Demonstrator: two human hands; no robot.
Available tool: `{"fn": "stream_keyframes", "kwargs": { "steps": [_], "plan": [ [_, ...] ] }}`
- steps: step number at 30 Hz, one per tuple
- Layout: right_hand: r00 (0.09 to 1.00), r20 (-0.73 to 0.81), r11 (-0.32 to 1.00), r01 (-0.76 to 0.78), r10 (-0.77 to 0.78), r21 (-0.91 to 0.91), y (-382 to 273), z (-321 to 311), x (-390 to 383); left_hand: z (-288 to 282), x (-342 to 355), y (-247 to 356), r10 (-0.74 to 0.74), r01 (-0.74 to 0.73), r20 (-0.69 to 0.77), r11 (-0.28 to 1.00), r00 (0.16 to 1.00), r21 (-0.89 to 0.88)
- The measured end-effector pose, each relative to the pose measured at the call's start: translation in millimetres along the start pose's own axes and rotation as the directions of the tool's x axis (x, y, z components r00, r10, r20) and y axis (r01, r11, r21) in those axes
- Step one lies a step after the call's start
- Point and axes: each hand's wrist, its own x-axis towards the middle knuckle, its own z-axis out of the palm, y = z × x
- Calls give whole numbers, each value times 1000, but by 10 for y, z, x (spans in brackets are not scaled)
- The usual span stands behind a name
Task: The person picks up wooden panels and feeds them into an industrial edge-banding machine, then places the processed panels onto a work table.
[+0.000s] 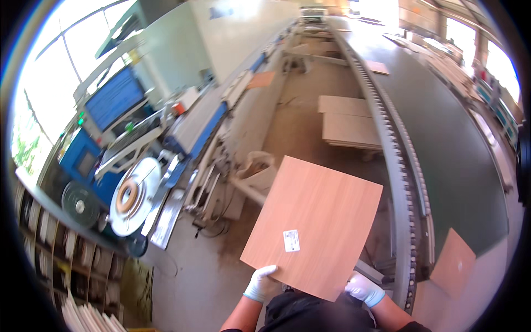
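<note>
A flat wood-grain panel (326, 221) is held up in front of my body, tilted, with a small white label (291, 240) on its face. My left hand (261, 283), in a white glove, grips the panel's near left corner, its thumb on top and the other fingers hidden beneath. At the near right edge my right hand (362, 288), gloved too, closes on the same panel, with most of its fingers out of sight behind it.
To the right runs a long dark conveyor belt (442, 138) with a roller edge; another panel (453, 264) lies by its near end. Stacked boards (351, 124) sit low ahead. On the left stand a machine with a screen (115, 98), a tape reel (133, 196) and shelving (66, 249).
</note>
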Motion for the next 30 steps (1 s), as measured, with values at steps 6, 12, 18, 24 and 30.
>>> {"fn": "stream_keyframes", "kwargs": {
  "steps": [6, 12, 18, 24, 30],
  "plan": [
    [958, -85, 912, 230, -273, -341, -392, 368, 612, -650, -391, 272, 307, -336, -295, 941, 905, -50],
    [935, -308, 979, -136, 178, 154, 124, 19, 353, -1039, -727, 507, 478, -567, -386, 809, 789, -157],
    [898, -350, 960, -279, 265, 11, 557, -8, 162, -1352, -476, 781, 609, -748, -443, 598, 658, -289],
    [943, -322, 910, -207, 87, -360, 541, 123, 263, -1759, -204, 880, 634, -825, -533, 488, 560, -287],
    [925, -359, 809, -302, 121, -505, 370, 226, 343, -1886, 225, 1155, 626, -842, -564, 421, 539, -338]
  ]
}}
